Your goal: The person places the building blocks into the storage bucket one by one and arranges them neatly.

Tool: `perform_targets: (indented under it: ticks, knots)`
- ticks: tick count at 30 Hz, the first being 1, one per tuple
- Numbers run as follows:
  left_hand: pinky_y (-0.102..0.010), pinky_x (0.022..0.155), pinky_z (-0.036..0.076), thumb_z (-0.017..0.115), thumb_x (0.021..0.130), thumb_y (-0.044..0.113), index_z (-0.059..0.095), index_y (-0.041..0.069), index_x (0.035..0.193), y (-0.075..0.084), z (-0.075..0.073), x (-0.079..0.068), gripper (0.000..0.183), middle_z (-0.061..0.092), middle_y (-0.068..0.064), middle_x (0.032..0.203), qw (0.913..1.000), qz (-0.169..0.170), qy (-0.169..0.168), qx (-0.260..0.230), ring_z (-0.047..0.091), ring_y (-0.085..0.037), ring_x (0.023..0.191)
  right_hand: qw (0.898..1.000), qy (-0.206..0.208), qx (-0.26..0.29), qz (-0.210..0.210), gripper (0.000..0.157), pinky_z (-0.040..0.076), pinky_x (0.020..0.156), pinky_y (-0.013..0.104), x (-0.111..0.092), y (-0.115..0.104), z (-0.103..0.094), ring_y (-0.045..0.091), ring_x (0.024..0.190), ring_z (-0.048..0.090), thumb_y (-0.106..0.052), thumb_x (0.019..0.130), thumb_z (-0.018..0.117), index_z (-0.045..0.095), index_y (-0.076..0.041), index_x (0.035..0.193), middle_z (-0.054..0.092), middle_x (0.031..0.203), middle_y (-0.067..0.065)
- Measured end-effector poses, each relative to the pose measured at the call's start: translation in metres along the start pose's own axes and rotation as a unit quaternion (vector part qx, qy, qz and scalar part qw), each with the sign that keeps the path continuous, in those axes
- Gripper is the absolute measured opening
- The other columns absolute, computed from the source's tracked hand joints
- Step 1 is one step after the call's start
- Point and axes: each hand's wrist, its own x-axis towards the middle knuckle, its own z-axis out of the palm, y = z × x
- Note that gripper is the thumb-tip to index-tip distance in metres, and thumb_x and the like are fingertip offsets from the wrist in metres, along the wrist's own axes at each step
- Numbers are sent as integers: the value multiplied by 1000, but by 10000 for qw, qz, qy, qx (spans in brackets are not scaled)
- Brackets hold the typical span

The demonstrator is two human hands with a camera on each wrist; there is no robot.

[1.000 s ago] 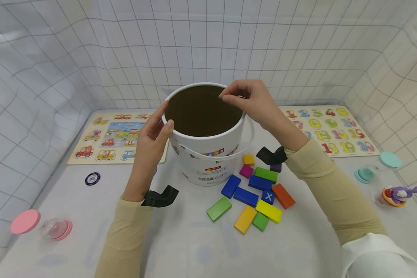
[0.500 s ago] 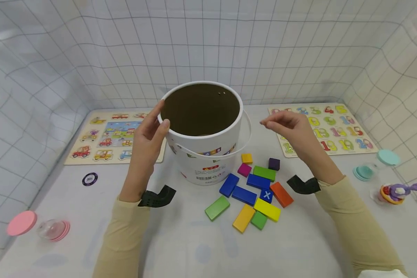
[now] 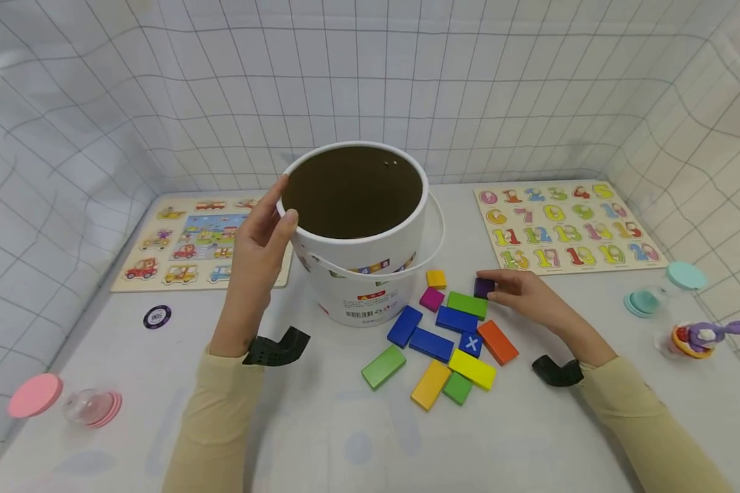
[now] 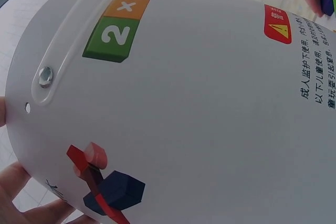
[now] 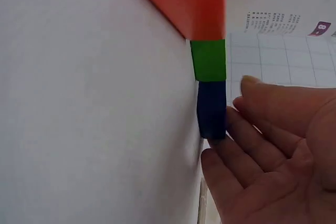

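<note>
The white bucket (image 3: pixel 370 274) stands upright with its mouth tilted toward me in the head view; its floor is hidden. My left hand (image 3: pixel 259 250) holds its left side, thumb and index fingertip at the rim. In the left wrist view, fingers (image 4: pixel 13 179) show at the bucket's edge. My right hand (image 3: pixel 527 296) is low on the table, fingertips around a dark purple cube (image 3: pixel 482 287). In the right wrist view the fingers lie beside this cube (image 5: pixel 212 111), the thumb apart from it. Other blocks, such as a green one (image 3: pixel 467 305) and a red one (image 3: pixel 497 342), lie nearby.
Several more coloured blocks lie before the bucket, including a yellow one (image 3: pixel 472 370). Behind stand a vehicle puzzle board (image 3: pixel 160 274) and a number puzzle board (image 3: pixel 567 229). A poker chip (image 3: pixel 157 317), a pink lid (image 3: pixel 35 396) and a purple toy (image 3: pixel 706 339) lie toward the sides.
My right hand has moved from the bucket's mouth out to the right, then down to the purple cube. My left hand keeps its place at the bucket's rim.
</note>
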Motion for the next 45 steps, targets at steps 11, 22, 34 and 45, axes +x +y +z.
perform_targets:
  ticks: [11, 22, 34, 45]
  knots:
    - [-30, 98, 35, 53, 88, 17, 40, 17, 135, -12, -5, 5, 48, 35, -2, 140, 9995, 118, -36, -288, 33, -19, 127, 9906, 266, -1329, -161, 42, 41, 90, 44, 12, -2, 10, 30, 110, 48, -1, 84, 57, 51, -9, 125, 52, 123, 14]
    - [-30, 97, 36, 54, 88, 17, 40, 19, 135, -18, -5, 6, 49, 35, -1, 140, 9994, 173, -35, -295, 33, -20, 127, 9913, 691, -287, -1083, 43, 45, 86, 32, 14, -49, -11, 26, 110, 50, -7, 85, 58, 50, -8, 126, 51, 123, 11]
    - [-33, 99, 33, 51, 90, 18, 37, 14, 136, 1, 0, -2, 49, 34, -1, 141, 10000, 87, -32, -4, 32, -20, 127, 9555, 1224, 1334, -2331, 39, 45, 85, 25, 34, -187, -39, 18, 107, 54, -5, 83, 59, 54, -7, 122, 56, 118, 9]
    - [-36, 101, 31, 50, 90, 17, 37, 18, 136, 0, -1, -2, 48, 32, 3, 141, 9999, 106, -84, 30, 30, -16, 128, 9831, 421, -78, -1778, 28, 46, 85, 27, 81, -223, -31, 12, 99, 56, -16, 89, 54, 61, -8, 114, 60, 112, 6]
